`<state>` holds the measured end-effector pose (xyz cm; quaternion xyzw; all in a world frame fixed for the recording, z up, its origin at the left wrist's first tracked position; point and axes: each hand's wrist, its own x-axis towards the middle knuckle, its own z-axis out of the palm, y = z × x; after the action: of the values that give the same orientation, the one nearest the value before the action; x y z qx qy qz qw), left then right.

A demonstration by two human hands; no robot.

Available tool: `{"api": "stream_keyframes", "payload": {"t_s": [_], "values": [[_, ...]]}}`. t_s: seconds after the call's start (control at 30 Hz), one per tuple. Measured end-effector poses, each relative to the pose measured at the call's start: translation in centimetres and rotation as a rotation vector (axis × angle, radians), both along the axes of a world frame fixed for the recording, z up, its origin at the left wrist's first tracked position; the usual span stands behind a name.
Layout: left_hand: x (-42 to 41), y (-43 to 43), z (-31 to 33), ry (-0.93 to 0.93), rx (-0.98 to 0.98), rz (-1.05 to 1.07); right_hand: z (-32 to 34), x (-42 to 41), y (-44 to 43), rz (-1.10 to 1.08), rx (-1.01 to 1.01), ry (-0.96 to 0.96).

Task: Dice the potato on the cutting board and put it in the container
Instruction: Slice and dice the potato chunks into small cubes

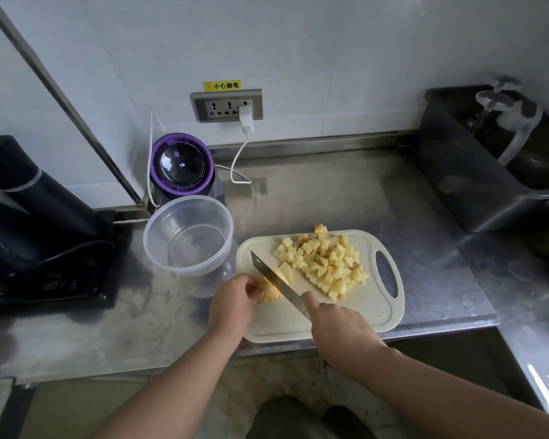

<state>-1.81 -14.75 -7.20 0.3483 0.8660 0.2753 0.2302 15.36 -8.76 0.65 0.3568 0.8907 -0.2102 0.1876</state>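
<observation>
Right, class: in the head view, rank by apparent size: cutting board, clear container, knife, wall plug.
Largest first:
cutting board
clear container
knife
wall plug, which is farther away, so it looks smaller

Stainless steel counter (346, 198), scuffed, with dull reflections. Cream cutting board (355, 312) lies flat at near centre, handle hole to the right, its near edge at the counter's front lip. Clear round container (203, 270) stands upright just left of the board; contact unclear. Purple-lidded appliance (181, 164) sits behind it by the wall. White cable (235, 172) loops on the steel beside that. Black appliance (29, 198) at left. Dark bin (463, 185) at far right.
</observation>
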Motion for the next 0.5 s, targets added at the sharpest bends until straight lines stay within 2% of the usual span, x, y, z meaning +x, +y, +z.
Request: {"api": "stream_keyframes", "payload": {"t_s": [0.5], "values": [[-0.06, -0.02, -0.07, 0.062, 0.003, -0.030, -0.10, -0.12, 0.28, 0.013, -0.005, -0.016]]}}
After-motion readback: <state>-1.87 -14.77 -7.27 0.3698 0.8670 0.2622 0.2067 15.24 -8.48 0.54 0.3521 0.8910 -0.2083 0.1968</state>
